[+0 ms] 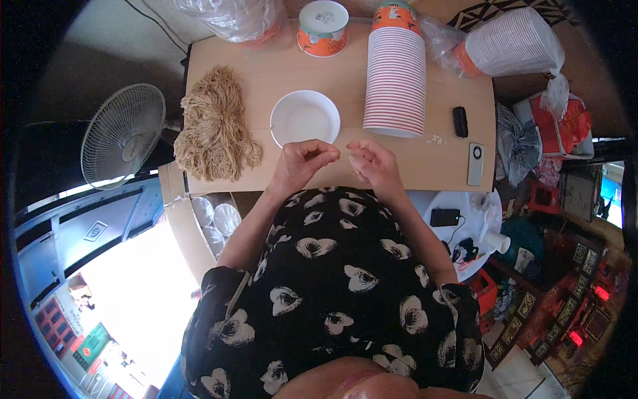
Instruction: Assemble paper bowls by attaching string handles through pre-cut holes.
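Observation:
My left hand [302, 163] and my right hand [373, 165] are close together over the near edge of the brown table [412, 169]. Both have their fingertips pinched, and what looks like a thin pale string runs between them; it is too fine to see clearly. Just beyond my hands stands an empty white paper bowl [305, 118]. To its left lies a heap of tan strings [214, 126]. To its right rises a tall stack of paper bowls with red rims [395, 83].
A phone [475, 163], a small black object [460, 122] and a few white bits [435, 139] lie at the table's right. An orange-and-white bowl [323, 28] and bagged bowl stacks [512, 43] stand at the back. A fan [123, 133] is on the left.

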`<state>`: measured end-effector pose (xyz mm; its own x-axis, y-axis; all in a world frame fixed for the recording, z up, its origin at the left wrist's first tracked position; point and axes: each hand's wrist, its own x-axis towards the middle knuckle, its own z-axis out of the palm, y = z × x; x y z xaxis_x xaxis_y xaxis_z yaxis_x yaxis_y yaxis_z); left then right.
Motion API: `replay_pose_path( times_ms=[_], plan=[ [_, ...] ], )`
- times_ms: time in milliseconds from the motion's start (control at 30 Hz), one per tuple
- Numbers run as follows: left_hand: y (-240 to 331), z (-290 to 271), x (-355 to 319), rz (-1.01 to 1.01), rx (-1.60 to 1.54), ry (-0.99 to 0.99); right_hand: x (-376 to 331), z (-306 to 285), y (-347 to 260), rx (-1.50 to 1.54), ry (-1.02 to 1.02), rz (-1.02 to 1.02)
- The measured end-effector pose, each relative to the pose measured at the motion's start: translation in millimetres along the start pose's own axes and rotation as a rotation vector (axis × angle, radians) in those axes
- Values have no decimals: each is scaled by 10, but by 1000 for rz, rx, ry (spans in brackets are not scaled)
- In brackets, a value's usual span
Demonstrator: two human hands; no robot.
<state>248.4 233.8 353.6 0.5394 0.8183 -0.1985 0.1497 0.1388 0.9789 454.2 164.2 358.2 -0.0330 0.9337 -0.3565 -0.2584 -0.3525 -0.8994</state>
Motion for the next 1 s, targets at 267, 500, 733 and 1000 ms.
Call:
replay_pose_path(
  times_ms=[267,500,733,1000],
  plan=[
    [-28,16,19,-31,55,45,-22,73,173,-223,187,-160],
    [-209,-9,100,21,167,-11,-9,49,343,-319,195,-225],
    [-627,88,659,193,570,194,100,-118,358,-228,269,-68],
    [-490,140,613,91,458,256,235,-157,159,-168,206,-156]
  ],
)
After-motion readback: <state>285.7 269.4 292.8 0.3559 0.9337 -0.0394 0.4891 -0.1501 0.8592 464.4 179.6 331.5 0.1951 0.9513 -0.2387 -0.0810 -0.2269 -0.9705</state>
